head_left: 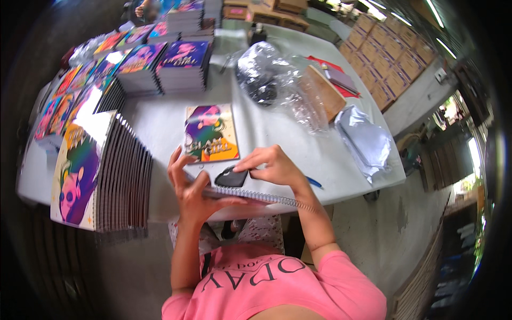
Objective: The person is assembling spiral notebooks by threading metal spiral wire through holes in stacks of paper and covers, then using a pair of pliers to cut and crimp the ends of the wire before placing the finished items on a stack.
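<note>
My left hand [188, 186] grips a notebook seen nearly edge-on, its thumb and fingers on either side of the pages. A clear spiral coil [266, 196] runs along the notebook's edge, and its loose end extends right, past my right wrist. My right hand [272, 165] has its fingertips closed on a small black object [231, 177] beside the coil; I cannot tell its exact kind. Just beyond my hands, a notebook with a colourful illustrated cover [212, 130] lies flat on the white table [176, 109].
A tall stack of coil-edged notebooks [101, 176] stands at the left, with more stacks [184, 66] behind. Clear plastic wrap [282, 80], a brown board [322, 93], a silvery plastic bag [362, 138] and a blue pen [314, 182] lie at the right. Cartons [384, 58] stand beyond.
</note>
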Motion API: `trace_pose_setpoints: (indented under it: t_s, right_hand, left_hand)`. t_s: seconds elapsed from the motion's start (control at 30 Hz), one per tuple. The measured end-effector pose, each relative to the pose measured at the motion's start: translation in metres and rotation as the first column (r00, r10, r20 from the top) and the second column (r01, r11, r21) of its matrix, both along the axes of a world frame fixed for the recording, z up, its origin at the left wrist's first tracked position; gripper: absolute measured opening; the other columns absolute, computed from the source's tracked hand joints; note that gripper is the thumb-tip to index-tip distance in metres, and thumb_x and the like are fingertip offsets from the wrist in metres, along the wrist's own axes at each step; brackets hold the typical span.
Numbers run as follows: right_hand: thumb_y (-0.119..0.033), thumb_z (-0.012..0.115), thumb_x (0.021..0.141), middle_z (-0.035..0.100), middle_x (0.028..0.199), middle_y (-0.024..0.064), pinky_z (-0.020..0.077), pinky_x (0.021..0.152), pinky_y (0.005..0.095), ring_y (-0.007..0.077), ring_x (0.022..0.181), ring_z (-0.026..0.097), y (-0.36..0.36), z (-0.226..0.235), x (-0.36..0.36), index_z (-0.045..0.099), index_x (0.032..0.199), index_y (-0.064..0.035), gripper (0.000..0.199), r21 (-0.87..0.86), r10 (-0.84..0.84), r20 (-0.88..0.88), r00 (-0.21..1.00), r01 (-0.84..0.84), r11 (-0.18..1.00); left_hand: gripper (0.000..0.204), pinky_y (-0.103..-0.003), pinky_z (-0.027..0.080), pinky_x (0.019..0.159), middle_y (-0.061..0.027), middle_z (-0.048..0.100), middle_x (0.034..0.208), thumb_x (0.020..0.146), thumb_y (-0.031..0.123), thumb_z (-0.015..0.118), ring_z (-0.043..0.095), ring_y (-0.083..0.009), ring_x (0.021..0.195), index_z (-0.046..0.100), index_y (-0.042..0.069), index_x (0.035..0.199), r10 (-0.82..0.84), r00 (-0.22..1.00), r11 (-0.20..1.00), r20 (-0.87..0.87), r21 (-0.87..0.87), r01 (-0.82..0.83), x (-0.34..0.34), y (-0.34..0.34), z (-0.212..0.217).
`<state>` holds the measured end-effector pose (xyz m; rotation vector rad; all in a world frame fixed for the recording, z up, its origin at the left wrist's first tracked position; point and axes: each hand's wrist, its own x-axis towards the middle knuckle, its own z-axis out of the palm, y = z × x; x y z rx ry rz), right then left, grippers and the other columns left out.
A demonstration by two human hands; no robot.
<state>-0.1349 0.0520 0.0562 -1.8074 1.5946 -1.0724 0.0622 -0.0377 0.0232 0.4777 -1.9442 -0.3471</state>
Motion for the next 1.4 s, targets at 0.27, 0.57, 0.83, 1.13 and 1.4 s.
trace_pose_setpoints:
  t_s: [0.27, 0.57, 0.83, 1.13, 1.4]
  right_hand:
    - [0.009, 0.063, 0.062, 0.069, 0.089, 0.0122, 0.0499, 0.079, 0.0305, 0.0213, 0.085, 0.066, -0.001, -0.001, 0.001, 0.072, 0.09, -0.0052, 0.032, -0.051, 0.05, 0.239, 0.97, -0.039, 0.998]
    - [0.008, 0.062, 0.061, 0.069, 0.089, 0.0105, 0.0494, 0.077, 0.0295, 0.021, 0.083, 0.065, -0.012, 0.015, 0.025, 0.072, 0.093, -0.0075, 0.037, -0.366, 0.466, 0.317, 0.826, -0.347, 0.864]
    - [0.009, 0.062, 0.061, 0.069, 0.091, 0.0096, 0.0486, 0.075, 0.0304, 0.0212, 0.079, 0.064, -0.026, -0.008, 0.023, 0.073, 0.09, -0.0089, 0.036, -0.227, 0.272, 0.254, 0.928, -0.216, 0.949]
    - [0.008, 0.063, 0.06, 0.069, 0.093, 0.0096, 0.0478, 0.079, 0.0282, 0.0178, 0.086, 0.063, -0.036, -0.008, 0.015, 0.072, 0.094, -0.0098, 0.04, -0.086, 0.135, 0.37, 0.919, -0.111, 0.99]
    - [0.007, 0.067, 0.064, 0.069, 0.085, 0.0077, 0.0485, 0.069, 0.0266, 0.0124, 0.076, 0.062, -0.045, 0.013, 0.036, 0.071, 0.095, -0.0067, 0.035, -0.467, 0.522, 0.365, 0.771, -0.334, 0.819]
  left_hand:
    - [0.066, -0.056, 0.038, 0.09, -0.0189, 0.04, 0.111, 0.043, 0.051, 0.085, 0.037, -0.0432, 0.119, 0.046, 0.002, 0.063, -0.02, 0.999, 0.999, 0.049, 0.031, 0.019, 0.01, -0.003, -0.002]
    - [0.072, -0.043, 0.04, 0.075, -0.0149, 0.036, 0.113, 0.039, 0.054, 0.084, 0.044, -0.03, 0.101, 0.046, 0.003, 0.074, 0.047, 0.981, 0.847, -0.186, 0.529, 0.059, 0.006, -0.007, -0.014]
    - [0.079, -0.032, 0.037, 0.076, -0.0123, 0.034, 0.108, 0.04, 0.06, 0.08, 0.038, -0.0223, 0.098, 0.041, 0.005, 0.081, -0.028, 0.997, 0.986, -0.065, 0.162, 0.039, 0.016, -0.021, -0.038]
    - [0.09, -0.033, 0.039, 0.079, -0.0062, 0.036, 0.101, 0.037, 0.059, 0.082, 0.037, -0.0225, 0.108, 0.036, 0.01, 0.098, -0.022, 0.935, 0.91, -0.354, 0.38, 0.165, 0.0, -0.026, -0.039]
    - [0.076, -0.027, 0.038, 0.075, -0.0048, 0.037, 0.101, 0.046, 0.039, 0.088, 0.041, -0.0155, 0.092, 0.037, 0.009, 0.094, -0.125, 0.936, 0.865, -0.329, 0.426, 0.265, 0.006, -0.027, -0.042]
